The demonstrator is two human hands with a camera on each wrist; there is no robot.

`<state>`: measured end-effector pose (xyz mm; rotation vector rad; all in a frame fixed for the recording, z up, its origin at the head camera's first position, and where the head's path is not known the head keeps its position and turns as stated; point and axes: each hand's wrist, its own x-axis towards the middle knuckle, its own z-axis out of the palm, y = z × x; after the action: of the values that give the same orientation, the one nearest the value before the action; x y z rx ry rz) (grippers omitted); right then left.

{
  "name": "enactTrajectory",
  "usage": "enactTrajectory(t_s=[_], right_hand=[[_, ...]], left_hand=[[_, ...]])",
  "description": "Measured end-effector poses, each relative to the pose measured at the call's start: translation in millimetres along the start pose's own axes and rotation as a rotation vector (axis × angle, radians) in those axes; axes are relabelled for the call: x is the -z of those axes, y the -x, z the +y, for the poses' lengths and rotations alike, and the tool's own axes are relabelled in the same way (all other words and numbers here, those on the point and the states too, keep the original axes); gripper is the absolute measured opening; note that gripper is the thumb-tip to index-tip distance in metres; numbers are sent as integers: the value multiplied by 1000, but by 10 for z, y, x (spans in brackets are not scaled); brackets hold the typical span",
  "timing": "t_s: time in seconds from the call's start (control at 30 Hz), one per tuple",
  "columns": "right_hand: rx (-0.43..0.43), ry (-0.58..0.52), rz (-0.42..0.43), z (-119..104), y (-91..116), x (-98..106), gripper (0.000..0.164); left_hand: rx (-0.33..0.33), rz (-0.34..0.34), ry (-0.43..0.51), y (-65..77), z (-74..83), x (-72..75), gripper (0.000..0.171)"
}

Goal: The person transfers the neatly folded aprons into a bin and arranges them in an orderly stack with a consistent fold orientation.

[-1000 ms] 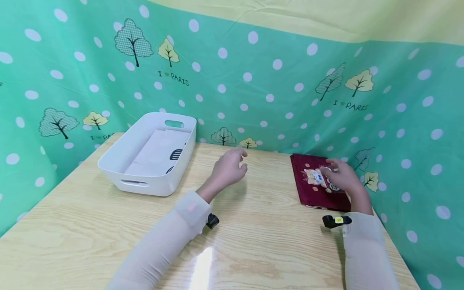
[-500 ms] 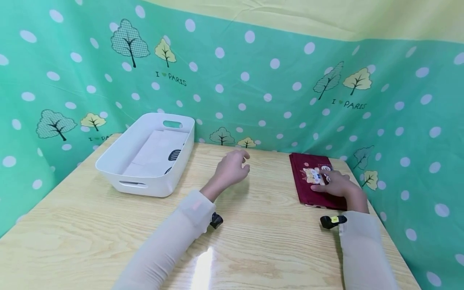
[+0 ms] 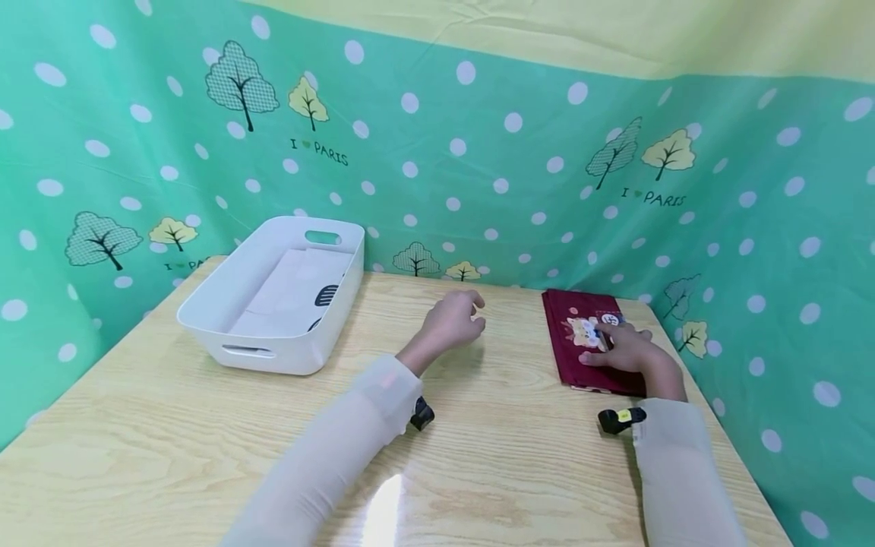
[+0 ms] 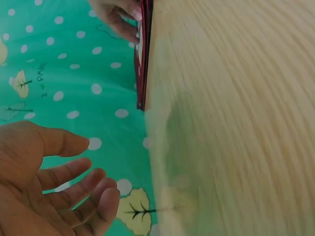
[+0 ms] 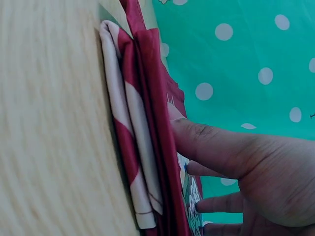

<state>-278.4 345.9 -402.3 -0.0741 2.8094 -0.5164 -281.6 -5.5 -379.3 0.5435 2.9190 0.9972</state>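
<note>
A folded dark red cloth [image 3: 573, 372] with a cartoon animal print lies at the right back of the table. My right hand [image 3: 632, 353] is over its top, fingers spread and slightly bent. In the right wrist view the thumb of that right hand [image 5: 266, 167] touches the top face of the folded cloth [image 5: 160, 98]; its stacked red and pale layers show along the edge. My left hand [image 3: 451, 319] hovers above the middle of the table, holding nothing. Its fingers are loosely curved in the left wrist view, where the left hand [image 4: 59, 182] is apart from the table.
A white plastic basket [image 3: 273, 353] with handle slots stands at the left back. Inside it lies a pale folded cloth [image 3: 294, 292] with dark patterns. A green dotted curtain [image 3: 437, 175] hangs behind and to the right of the wooden table [image 3: 492, 471].
My right hand has come down and slightly left onto the folded red cloth. My left hand has drifted a little to the right. The view has shifted slightly.
</note>
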Motion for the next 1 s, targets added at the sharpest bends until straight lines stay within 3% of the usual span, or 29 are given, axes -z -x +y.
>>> enactTrajectory(t_s=[0.57,1.0], right_hand=[[73,19,6,-167,7,6,96],[48,27,-18,-391,-69,-102,95]], left_hand=[[43,-28,115,-197,134,-344,33],[89,-44,207,-277,270,-534,35]])
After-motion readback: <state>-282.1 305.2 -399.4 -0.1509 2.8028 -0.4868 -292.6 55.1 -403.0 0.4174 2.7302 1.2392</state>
